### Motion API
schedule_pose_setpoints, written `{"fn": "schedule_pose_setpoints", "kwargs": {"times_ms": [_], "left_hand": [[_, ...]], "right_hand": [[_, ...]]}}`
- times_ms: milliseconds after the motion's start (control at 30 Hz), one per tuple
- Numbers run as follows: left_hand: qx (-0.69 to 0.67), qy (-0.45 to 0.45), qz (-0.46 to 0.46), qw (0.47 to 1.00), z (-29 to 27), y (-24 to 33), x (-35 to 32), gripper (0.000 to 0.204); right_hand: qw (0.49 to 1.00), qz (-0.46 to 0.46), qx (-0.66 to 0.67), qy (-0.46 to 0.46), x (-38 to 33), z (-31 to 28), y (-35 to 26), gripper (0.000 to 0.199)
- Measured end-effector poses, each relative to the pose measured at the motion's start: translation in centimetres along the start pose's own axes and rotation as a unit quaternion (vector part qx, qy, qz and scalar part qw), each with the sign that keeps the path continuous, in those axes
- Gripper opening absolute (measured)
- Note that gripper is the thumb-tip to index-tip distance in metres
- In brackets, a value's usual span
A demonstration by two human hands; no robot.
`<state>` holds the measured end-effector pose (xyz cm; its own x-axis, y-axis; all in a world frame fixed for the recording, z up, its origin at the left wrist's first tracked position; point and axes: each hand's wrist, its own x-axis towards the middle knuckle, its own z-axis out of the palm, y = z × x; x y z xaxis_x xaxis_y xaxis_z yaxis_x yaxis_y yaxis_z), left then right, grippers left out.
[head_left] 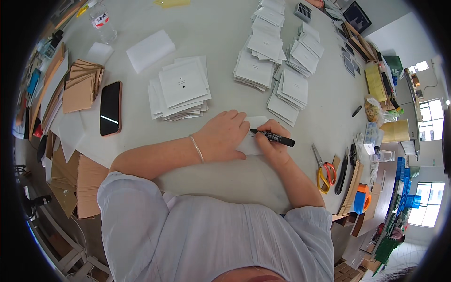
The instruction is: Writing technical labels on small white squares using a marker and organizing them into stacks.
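A small white paper packet (255, 123) lies on the table in front of me, with a few dark marks on it. My left hand (220, 136) rests flat on its left part, fingers stretched out. In my right hand (272, 146) a black marker (281, 138) is gripped, its tip at the packet's surface. Left of the packet stands a loose stack of white packets (183, 87), the top one bearing small black marks. Beyond my hands, two long rows of similar packets (263, 44) (293, 84) lie overlapping in piles.
A phone (110, 108), cardboard pieces (82, 89), folded white paper (150, 49) and a plastic bottle (102, 22) lie to the left. Scissors (324, 169), a black cutter (343, 171), a tape roll (361, 199) and a marker cap (357, 111) are at the right.
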<state>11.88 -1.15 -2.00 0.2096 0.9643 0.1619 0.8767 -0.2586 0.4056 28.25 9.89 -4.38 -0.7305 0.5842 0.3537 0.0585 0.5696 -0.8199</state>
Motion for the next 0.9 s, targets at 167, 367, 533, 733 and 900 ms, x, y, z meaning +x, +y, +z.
{"fn": "schedule_pose_setpoints", "kwargs": {"times_ms": [167, 367, 533, 733, 900], "left_hand": [[-0.003, 0.006, -0.007, 1.000, -0.2, 0.0, -0.1, 0.067], [-0.010, 0.020, -0.005, 1.000, 0.2, -0.2, -0.1, 0.066], [-0.012, 0.024, -0.007, 1.000, 0.2, 0.1, -0.3, 0.066], [-0.016, 0.015, -0.009, 1.000, 0.2, 0.2, -0.4, 0.067], [-0.016, 0.012, -0.007, 1.000, 0.2, 0.1, -0.2, 0.066]], "right_hand": [[0.999, -0.006, 0.040, 0.002, -0.3, -0.4, 0.3, 0.010], [0.998, -0.013, 0.063, 0.000, -1.0, -0.7, 0.5, 0.008], [0.999, -0.027, 0.032, -0.028, -1.1, -0.6, 0.2, 0.008], [0.997, -0.005, 0.075, 0.014, -1.4, -0.3, 0.2, 0.008], [0.999, -0.021, 0.043, -0.017, -1.1, -0.6, 0.2, 0.008]]}}
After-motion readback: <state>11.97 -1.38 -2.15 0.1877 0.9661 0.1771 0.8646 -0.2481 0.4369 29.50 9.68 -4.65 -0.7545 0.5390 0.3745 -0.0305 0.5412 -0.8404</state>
